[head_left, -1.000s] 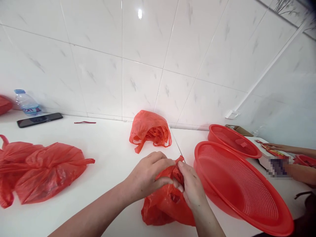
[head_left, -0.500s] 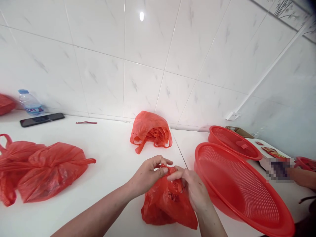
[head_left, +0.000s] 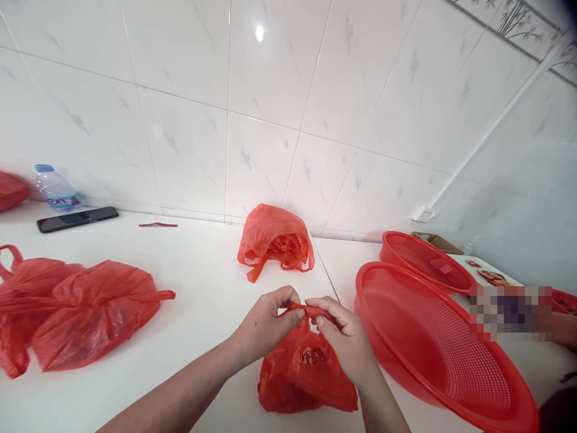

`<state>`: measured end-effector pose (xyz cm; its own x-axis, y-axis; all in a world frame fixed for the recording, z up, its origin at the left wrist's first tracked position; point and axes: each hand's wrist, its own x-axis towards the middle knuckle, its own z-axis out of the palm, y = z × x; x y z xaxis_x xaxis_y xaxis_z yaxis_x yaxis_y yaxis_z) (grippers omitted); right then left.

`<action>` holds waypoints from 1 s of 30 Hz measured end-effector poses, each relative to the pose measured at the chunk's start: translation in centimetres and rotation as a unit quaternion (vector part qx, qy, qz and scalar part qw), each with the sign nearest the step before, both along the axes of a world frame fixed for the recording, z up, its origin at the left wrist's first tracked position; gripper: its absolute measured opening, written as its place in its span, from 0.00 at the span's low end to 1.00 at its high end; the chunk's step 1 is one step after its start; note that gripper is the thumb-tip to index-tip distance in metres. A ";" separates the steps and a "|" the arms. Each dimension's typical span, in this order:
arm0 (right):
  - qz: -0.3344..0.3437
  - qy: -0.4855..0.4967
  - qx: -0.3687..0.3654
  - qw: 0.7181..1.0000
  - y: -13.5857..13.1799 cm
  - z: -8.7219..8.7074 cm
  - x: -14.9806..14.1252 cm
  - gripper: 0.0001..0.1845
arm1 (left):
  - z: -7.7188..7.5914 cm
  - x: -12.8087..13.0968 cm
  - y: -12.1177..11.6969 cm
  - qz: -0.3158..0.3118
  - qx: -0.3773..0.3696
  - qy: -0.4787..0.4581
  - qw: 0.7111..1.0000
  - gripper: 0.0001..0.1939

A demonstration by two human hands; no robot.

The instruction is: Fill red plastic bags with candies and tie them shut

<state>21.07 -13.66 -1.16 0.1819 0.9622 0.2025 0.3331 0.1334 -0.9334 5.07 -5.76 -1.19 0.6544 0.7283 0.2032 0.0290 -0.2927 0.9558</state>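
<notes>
A red plastic bag with dark printing stands on the white table, its top gathered up. My left hand pinches the bag's twisted top between thumb and fingers. On the other side, my right hand grips the same top close to the left fingertips. What lies inside the bag cannot be made out through the plastic. Behind it, near the wall, lies another red bag, its mouth facing me with crumpled red plastic inside. A full, knotted red bag rests to the left.
A large red basket stands right of my hands, with a second red basket behind it. At the back left are a water bottle, a phone and a thin red strip. Another person's arm reaches in at the right.
My right hand has shifted its hold up to the bag's top, now twisted between both hands. The bag's print shows more clearly. At the right, the other person's hand has moved slightly left.
</notes>
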 end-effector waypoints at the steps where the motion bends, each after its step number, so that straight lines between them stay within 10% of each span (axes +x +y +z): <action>1: -0.004 0.023 -0.003 1.000 0.0 0.1 0.0 0.14 | -0.1 -0.1 0.0 0.008 0.037 0.010 0.999 0.05; 9: -0.187 -0.108 0.042 0.975 2.9 -2.8 2.7 0.14 | -1.7 -3.9 -2.5 -0.064 0.363 0.116 0.922 0.12; 13: -0.204 -0.128 0.017 0.970 4.2 -5.9 4.5 0.14 | -1.9 -6.4 -3.7 -0.167 0.283 0.214 0.920 0.14; 20: -0.189 -0.051 -0.049 0.979 3.1 -8.5 5.6 0.24 | -2.4 -7.3 -2.9 -0.124 0.107 0.151 0.975 0.05; 27: -0.197 -0.017 -0.084 0.977 0.8 -11.5 6.9 0.21 | -6.5 -3.3 -2.6 -0.010 0.062 0.135 0.989 0.51; 30: -0.204 -0.066 -0.145 0.966 0.6 -13.3 7.1 0.20 | -9.4 -1.0 -2.0 -0.052 0.128 0.170 0.976 0.59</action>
<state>28.15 -13.11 -14.48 0.5484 0.8361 -0.0169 0.4222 -0.2942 -0.8574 4.07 -7.75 -10.61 0.7831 0.6086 0.1280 0.2901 -0.5396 0.7904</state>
